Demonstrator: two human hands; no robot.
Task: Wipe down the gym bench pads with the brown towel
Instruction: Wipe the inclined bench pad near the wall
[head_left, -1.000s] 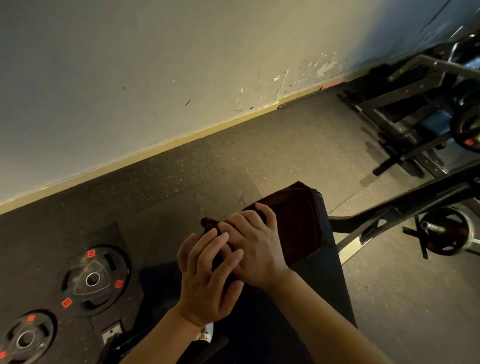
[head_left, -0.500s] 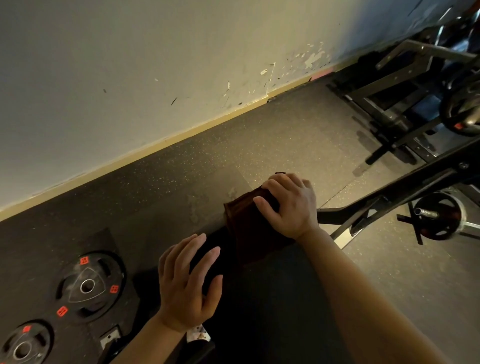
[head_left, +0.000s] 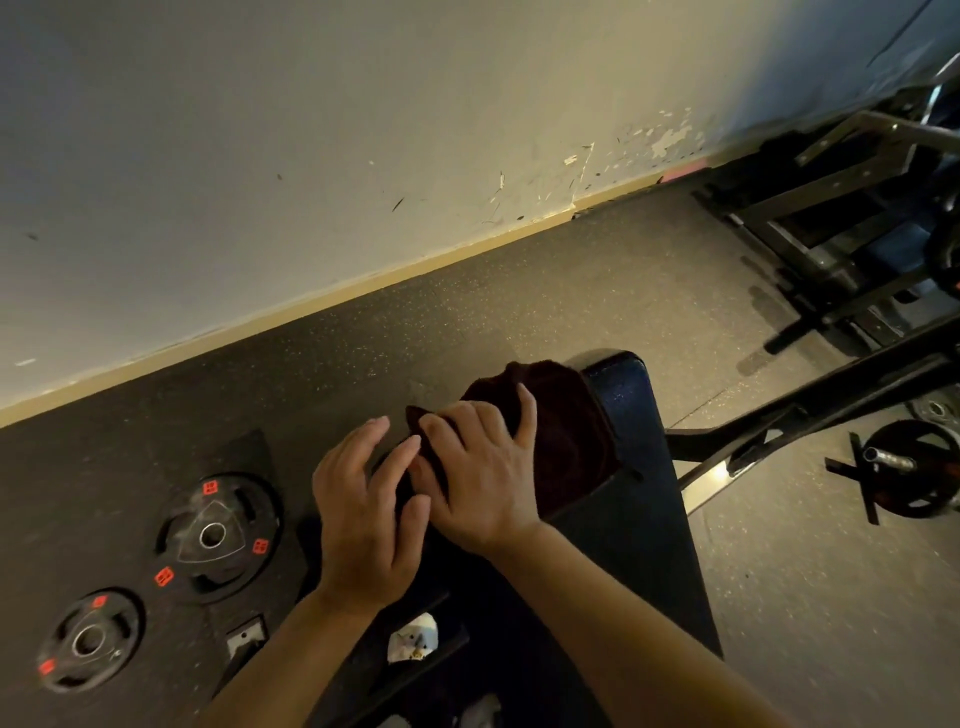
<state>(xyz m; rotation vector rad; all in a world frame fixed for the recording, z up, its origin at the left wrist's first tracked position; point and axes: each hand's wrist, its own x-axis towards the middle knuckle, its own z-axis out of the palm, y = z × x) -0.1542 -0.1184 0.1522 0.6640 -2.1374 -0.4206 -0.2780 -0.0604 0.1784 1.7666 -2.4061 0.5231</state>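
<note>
The brown towel lies bunched on the far end of the dark bench pad. My right hand rests flat on the towel's near part, fingers spread and only slightly bent, pressing it onto the pad. My left hand hovers just to the left with fingers straight and spread, its fingertips at the towel's near-left corner by the pad's left edge. Both hands hide the towel's near edge and the pad under them.
Two black weight plates with red marks lie on the rubber floor to the left. A black metal frame and a loaded bar end stand to the right, a rack at the far right, the wall ahead.
My right hand has drawn the towel back from the pad's far end toward me. My left hand has moved forward and right, close beside the right hand.
</note>
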